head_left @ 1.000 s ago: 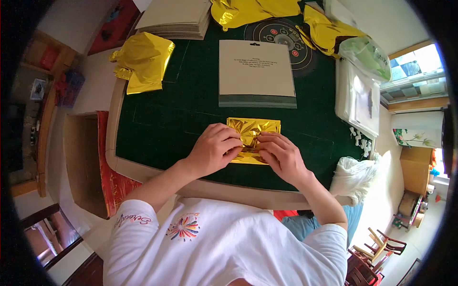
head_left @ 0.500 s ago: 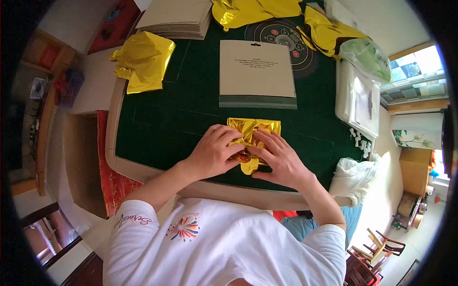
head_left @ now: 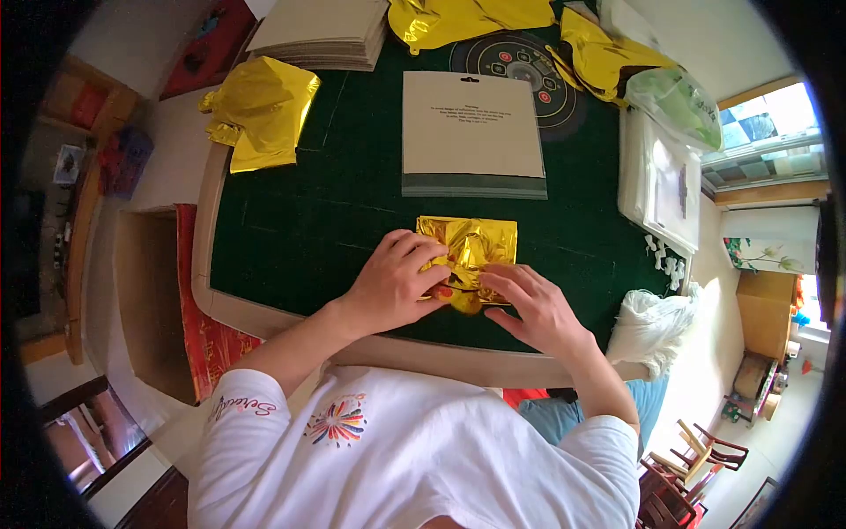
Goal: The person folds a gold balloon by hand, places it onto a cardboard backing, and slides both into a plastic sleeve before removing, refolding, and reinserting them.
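Note:
A folded gold foil balloon (head_left: 471, 242) lies on the dark green tabletop in front of me, creased and shiny. My left hand (head_left: 401, 278) is on its left side, fingers curled in and pressing the foil, with a small red patch showing by the fingertips. At the lower right edge is my right hand (head_left: 533, 304), its bent fingers touching the foil and its thumb apart from them. Between the hands, a rounded gold flap (head_left: 465, 303) at the near edge is blurred. Just beyond the balloon is a clear bag with a printed beige card (head_left: 473, 128).
More gold foil (head_left: 269, 115) lies at the far left, beside a card stack (head_left: 317, 33). Another gold foil piece (head_left: 471, 19) is at the back. Plastic bags (head_left: 656, 181) and a white string bundle (head_left: 655, 326) line the right edge. An open cardboard box (head_left: 154, 300) stands left.
My right hand has drawn back toward me and to the right, uncovering more of the gold foil. The near flap has shifted and blurred. My left hand stays nearly in place.

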### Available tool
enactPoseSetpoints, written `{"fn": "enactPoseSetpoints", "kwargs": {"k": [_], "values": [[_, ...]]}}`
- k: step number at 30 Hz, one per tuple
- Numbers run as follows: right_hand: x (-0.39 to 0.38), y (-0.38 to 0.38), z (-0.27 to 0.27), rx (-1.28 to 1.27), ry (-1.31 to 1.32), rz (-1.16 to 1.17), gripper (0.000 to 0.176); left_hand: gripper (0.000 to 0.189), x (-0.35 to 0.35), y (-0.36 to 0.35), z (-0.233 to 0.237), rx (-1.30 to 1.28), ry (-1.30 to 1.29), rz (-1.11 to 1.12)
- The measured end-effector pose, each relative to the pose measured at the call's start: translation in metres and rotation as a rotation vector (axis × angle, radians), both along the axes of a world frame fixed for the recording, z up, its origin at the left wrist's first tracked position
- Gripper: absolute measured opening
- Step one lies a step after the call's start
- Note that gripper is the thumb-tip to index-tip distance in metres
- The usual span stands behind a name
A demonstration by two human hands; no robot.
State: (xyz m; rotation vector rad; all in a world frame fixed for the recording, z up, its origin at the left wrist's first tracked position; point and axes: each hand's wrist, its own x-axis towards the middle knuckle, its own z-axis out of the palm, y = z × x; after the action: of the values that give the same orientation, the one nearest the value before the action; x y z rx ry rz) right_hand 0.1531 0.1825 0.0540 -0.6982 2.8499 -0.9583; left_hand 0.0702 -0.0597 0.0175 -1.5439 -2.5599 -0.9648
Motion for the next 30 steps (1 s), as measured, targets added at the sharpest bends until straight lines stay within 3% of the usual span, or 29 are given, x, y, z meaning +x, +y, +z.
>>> {"fn": "enactPoseSetpoints", "kwargs": {"k": [4, 7, 10, 14, 17, 20, 22, 26, 30], "values": [[-0.001, -0.003, -0.006, -0.098, -0.013, -0.087, 0.051, 0.018, 0.000, 0.008, -0.005, 0.084, -0.050, 0.103], [-0.004, -0.006, -0.003, -0.057, 0.296, -0.205, 0.044, 0.013, -0.001, 0.015, -0.001, 0.070, -0.136, 0.192], [0.010, 0.000, -0.025, -0.126, 0.455, 0.002, 0.037, 0.012, -0.001, 0.018, 0.000, 0.060, -0.152, 0.215], [0.006, -0.014, -0.017, 0.041, 0.162, 0.040, 0.047, 0.012, -0.001, 0.020, 0.002, 0.053, -0.154, 0.214], [0.005, -0.015, -0.023, 0.119, 0.089, 0.080, 0.053, 0.012, 0.000, 0.018, 0.002, 0.032, -0.137, 0.213], [0.006, -0.014, -0.026, 0.167, 0.067, 0.111, 0.057, 0.019, 0.002, 0.015, 0.003, 0.195, -0.214, 0.276], [0.006, -0.014, -0.026, 0.163, 0.061, 0.108, 0.056, 0.032, 0.008, 0.003, 0.002, 0.166, 0.082, 0.165], [0.005, -0.015, -0.026, 0.149, 0.062, 0.105, 0.053, 0.043, 0.019, 0.001, 0.011, -0.056, 0.058, 0.046], [0.006, -0.016, -0.026, 0.145, 0.073, 0.092, 0.050, 0.037, 0.024, 0.005, 0.014, -0.242, 0.208, 0.049]]}}
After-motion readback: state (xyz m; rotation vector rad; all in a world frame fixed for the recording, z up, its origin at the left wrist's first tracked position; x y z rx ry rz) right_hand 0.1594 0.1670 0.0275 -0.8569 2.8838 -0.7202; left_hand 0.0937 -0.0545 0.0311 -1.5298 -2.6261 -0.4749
